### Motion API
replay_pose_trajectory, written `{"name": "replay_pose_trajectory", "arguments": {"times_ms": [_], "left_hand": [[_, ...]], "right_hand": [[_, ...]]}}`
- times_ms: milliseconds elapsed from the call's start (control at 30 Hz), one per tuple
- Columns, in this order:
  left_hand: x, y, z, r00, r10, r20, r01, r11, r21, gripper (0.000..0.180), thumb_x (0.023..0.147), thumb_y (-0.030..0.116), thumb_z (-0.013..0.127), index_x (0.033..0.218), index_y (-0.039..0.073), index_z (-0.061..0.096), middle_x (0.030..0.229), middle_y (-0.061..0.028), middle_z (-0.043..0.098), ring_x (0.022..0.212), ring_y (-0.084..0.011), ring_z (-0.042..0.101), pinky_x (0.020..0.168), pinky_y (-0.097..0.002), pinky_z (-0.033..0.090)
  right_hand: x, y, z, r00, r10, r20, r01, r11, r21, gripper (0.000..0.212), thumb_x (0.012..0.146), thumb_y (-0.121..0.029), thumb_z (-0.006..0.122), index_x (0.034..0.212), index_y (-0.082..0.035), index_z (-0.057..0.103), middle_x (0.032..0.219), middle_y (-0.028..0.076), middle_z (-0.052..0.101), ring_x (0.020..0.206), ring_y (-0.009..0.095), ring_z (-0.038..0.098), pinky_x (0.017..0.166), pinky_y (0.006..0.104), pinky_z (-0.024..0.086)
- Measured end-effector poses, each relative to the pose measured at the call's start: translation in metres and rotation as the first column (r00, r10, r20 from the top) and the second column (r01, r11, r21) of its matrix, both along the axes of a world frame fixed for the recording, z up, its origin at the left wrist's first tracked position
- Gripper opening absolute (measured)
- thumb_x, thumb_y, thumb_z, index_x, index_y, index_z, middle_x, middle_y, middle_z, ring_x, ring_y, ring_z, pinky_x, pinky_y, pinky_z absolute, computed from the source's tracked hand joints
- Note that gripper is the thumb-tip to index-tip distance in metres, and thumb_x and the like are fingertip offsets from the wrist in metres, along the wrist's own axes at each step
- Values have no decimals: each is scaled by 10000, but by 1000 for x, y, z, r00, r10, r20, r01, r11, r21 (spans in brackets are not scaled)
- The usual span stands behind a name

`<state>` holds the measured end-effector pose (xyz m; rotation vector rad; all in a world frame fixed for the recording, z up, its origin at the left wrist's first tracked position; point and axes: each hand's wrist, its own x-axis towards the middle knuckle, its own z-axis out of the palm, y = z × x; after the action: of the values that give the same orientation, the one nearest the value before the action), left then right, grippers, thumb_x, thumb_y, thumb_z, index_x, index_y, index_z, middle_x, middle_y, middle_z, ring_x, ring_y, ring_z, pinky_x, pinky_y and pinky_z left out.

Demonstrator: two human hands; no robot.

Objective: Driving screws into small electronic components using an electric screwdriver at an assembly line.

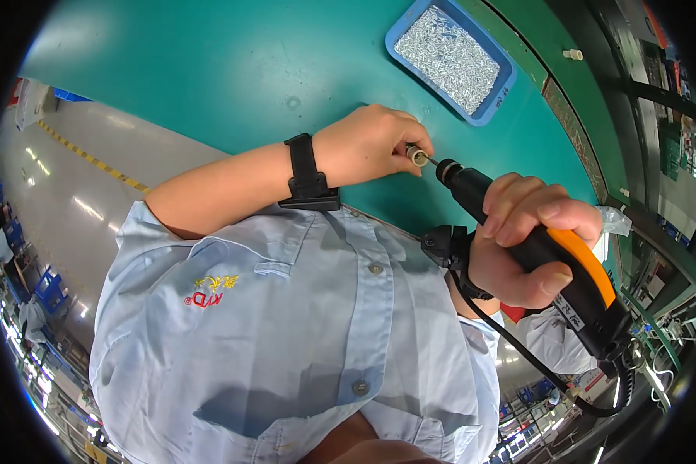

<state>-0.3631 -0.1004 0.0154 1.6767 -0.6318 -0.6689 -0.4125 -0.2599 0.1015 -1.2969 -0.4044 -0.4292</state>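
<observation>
Sitting between the thumb and fingers of the left grip [375,147], a small metal fitting [418,157] shows its round open end toward the right. The left grip is closed narrowly about it, with only that end showing beyond the fingertips. Just beside the opening is the thin bit [432,161] of a driver [472,190]; whether it touches anything inside is too small to tell. The driver, black with an orange panel, slants down to the right, and the right grip [530,232] is wrapped around its body, thumb along the lower side. A black cord [623,390] curves below its rear end. Both wrists carry black bands.

Beyond the hands, a blue tray [478,118] rests on the green tabletop [209,69], filled with small silvery metal pieces [445,58]. Along the right side runs a darker green ledge [545,46] bearing a small pale piece [572,54]. Near the right grip lies a clear bag [615,220].

A light blue shirt [301,340] fills the lower middle. To the left, the shiny grey floor [77,201] has a yellow and dark stripe [93,156], with blue chairs or bins [50,292] farther off.
</observation>
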Motion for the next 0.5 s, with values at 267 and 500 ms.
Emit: {"name": "replay_pose_trajectory", "arguments": {"times_ms": [267, 500], "left_hand": [[0, 2, 1, 1000, -1, 20, 1, 1000, 14, 214, 731, 60, 700, 935, 33, 639, 819, -65, 609, 696, -165, 599, 625, -271, 490], [-1, 3, 0, 1000, 7, 30, -7, 1000, 17, 225, 721, 58, 700, 936, 32, 638, 807, -70, 609, 684, -180, 597, 629, -283, 487]], "right_hand": [[6, 6, 0, 999, -5, -46, 0, 995, -104, 430, 860, -479, 515, 924, -59, 453, 561, 5, 436, 445, 117, 418, 438, 265, 350], [13, 10, 3, 997, 29, -66, -37, 993, -114, 404, 856, -449, 532, 885, -55, 451, 549, 6, 436, 442, 116, 422, 438, 266, 355]]}}
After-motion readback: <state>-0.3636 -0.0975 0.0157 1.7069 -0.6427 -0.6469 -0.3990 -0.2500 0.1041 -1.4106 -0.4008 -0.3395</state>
